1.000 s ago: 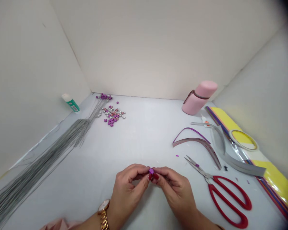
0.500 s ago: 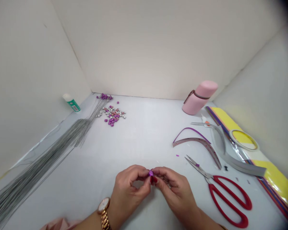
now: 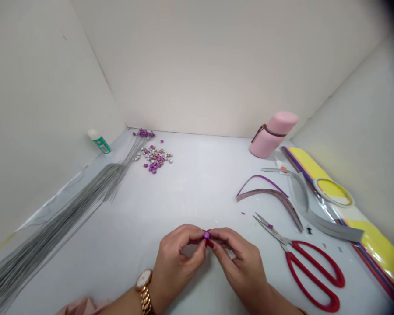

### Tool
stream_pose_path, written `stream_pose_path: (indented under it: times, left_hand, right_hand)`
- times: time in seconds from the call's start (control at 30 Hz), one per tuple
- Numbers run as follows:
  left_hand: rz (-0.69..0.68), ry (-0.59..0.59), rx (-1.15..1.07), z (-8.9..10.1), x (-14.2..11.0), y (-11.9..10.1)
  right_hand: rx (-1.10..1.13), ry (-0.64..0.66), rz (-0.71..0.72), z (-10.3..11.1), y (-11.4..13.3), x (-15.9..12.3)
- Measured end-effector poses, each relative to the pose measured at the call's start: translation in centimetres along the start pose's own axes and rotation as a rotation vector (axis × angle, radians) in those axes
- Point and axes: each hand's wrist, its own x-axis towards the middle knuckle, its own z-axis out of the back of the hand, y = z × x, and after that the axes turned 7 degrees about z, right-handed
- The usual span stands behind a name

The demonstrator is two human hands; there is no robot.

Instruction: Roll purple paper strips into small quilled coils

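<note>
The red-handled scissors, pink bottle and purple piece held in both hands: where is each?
Red-handled scissors (image 3: 285, 241): head view, on the pivot.
Pink bottle (image 3: 266, 141): head view, on its lower body.
Purple piece (image 3: 206, 235): head view, on its visible middle.

At the front of the white desk (image 3: 197, 192), the small purple folded piece (image 3: 206, 235) sits between the left hand (image 3: 175, 258) and right hand (image 3: 244, 262); left of them lies the long bundle of thin grey wires (image 3: 70, 208), its far part beside the heap of small purple and silver stars (image 3: 155, 159); right lie the red-handled metal scissors (image 3: 284, 241); behind these, the curved pinkish strip (image 3: 276, 193); farther back, the pink cylindrical bottle (image 3: 272, 136); far right, the round white tape roll (image 3: 352, 203) on the flat yellow-topped pack (image 3: 379, 245).
</note>
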Motion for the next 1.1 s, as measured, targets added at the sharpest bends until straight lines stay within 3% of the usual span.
stream_pose_path:
  times: [0.17, 0.57, 0.83, 1.1]
  left_hand:
    - [0.018, 0.046, -0.031, 0.36, 0.02, -0.22]
    - [-0.115, -0.021, 0.128, 0.29, 0.25, -0.13]
    - [0.059, 0.058, -0.072, 0.61, 0.51, -0.29]
    - [0.084, 0.041, -0.093, 0.49, 0.27, -0.27]
  right_hand:
    - [-0.054, -0.005, 0.083, 0.37, 0.06, 0.17]
    - [-0.175, -0.034, 0.192, 0.24, -0.42, -0.17]
    - [-0.029, 0.004, 0.063, 0.66, -0.24, -0.09]
    - [-0.048, -0.022, 0.123, 0.66, -0.21, 0.41]
